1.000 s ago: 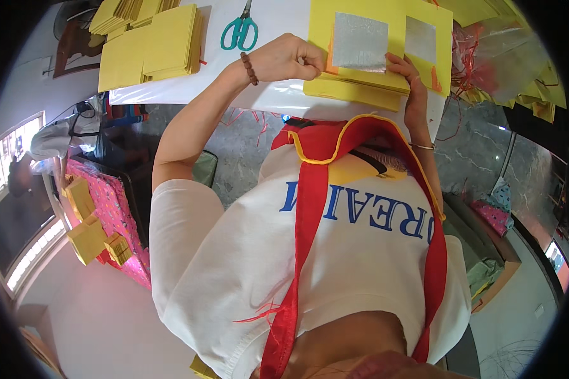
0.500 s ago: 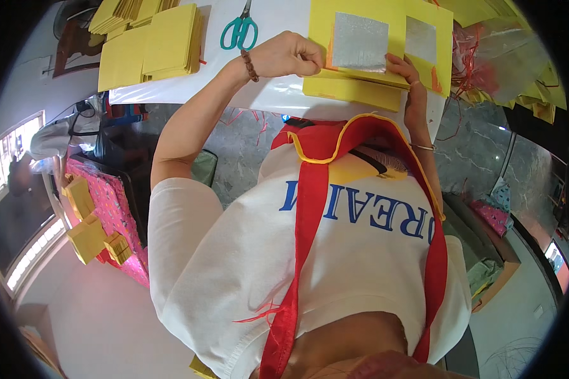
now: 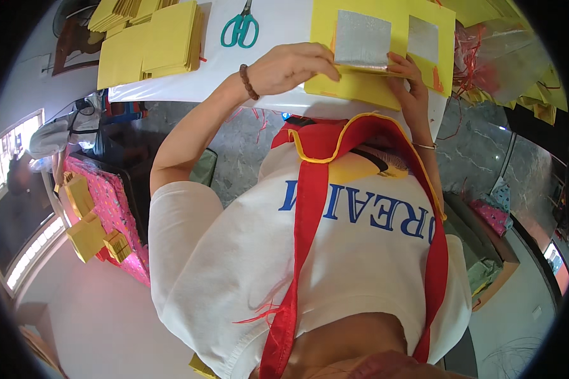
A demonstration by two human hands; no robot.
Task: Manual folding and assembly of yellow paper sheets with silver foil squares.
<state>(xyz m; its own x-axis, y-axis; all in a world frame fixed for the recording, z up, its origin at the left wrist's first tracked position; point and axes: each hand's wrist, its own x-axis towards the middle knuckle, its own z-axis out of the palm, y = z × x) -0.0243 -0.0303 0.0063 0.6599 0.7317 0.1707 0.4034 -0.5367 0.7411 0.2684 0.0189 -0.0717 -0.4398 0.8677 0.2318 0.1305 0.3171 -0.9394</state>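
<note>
At left, the teal scissors [image 3: 240, 31] lie on the worktop [image 3: 275, 19] near the left hand [image 3: 291, 69]; in my judgement, a wide swing of the wrist might push them. The left fingers are bent at the left side of the yellow sheets [image 3: 357, 90]; I cannot tell if they pinch. If they press unevenly, the raised lower edge could crease crooked, or the silver square [image 3: 363, 38] could wrinkle. The right hand [image 3: 414, 88] has curled fingers touching this square's lower right corner; its grip I cannot tell. A slip there could shift the sheets. So the sheets, at upper centre-right of the frame, lie between both hands and above them.
</note>
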